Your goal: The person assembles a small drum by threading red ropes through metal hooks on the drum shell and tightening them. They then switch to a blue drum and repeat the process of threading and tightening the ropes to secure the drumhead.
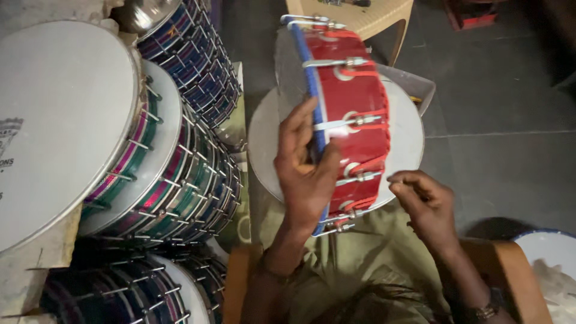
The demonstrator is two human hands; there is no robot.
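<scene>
Above the person's lap, a small red drum (354,114) stands on edge, tilted, over a round white drumhead (408,138) lying flat beneath it. Its shell is glossy red, edged with a blue rim and crossed by metal tension hooks over red cord. Left hand (306,174) is clamped around the blue rim. Right hand (423,201) has fingers pinched together near the lower hooks; whether it holds anything cannot be told. Stacked multicoloured drums (174,174) sit left.
</scene>
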